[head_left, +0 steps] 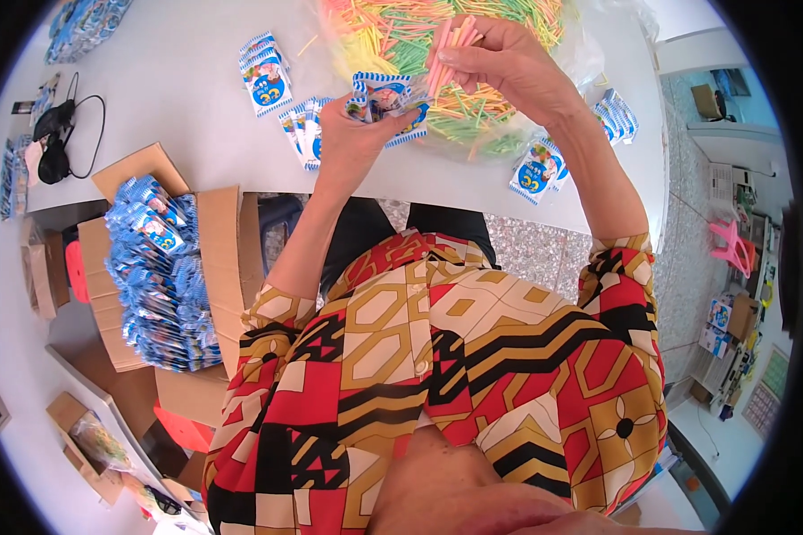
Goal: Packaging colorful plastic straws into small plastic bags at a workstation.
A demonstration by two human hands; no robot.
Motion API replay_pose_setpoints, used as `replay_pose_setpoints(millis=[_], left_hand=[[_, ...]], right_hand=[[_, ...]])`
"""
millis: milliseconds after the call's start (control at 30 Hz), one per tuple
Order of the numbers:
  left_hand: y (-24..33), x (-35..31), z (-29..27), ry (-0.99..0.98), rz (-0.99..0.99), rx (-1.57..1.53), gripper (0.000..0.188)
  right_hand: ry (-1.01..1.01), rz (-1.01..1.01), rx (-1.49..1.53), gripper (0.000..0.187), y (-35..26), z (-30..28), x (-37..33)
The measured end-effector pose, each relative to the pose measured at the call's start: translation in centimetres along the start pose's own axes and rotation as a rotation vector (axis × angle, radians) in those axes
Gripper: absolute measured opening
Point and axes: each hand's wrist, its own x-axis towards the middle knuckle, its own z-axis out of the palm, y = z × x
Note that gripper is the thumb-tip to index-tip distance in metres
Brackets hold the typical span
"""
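Note:
Above the near part of the white table, my left hand [350, 141] is closed around a small blue-and-white packet [385, 93], whose mouth looks spread apart at the top. My right hand [514, 73] pinches a short bundle of thin pink and pale orange sticks [447, 59] between thumb and fingers. The lower ends of the bundle are close beside the packet; whether they touch it I cannot tell. Behind both hands lies a wide heap of loose pink, orange, yellow and green sticks [401, 36] on clear plastic.
More flat packets lie left [266, 82] and right [537, 169] of my hands. A cardboard box [223, 234] full of packets stands at my left, below the table edge. A black strapped item [55, 143] rests on the table [174, 98]. A pink stool [730, 247] is far right.

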Motion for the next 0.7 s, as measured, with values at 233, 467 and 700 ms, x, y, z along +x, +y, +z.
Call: replay_pose_setpoints(millis=[233, 467, 700], left_hand=[[0.5, -0.3, 0.4, -0.012, 0.037, 0.094, 0.016], [0.5, -0.2, -0.1, -0.034, 0.140, 0.298, 0.018], [0.3, 0.0, -0.2, -0.051, 0.225, 0.399, 0.014]], right_hand=[[-0.012, -0.037, 0.053, 0.014, -1.1, 0.5, -0.2], [0.043, 0.042, -0.073, 0.015, -0.9, -0.2, 0.0], [-0.125, -0.291, -0.025, 0.014, 0.1, -0.7, 0.3]])
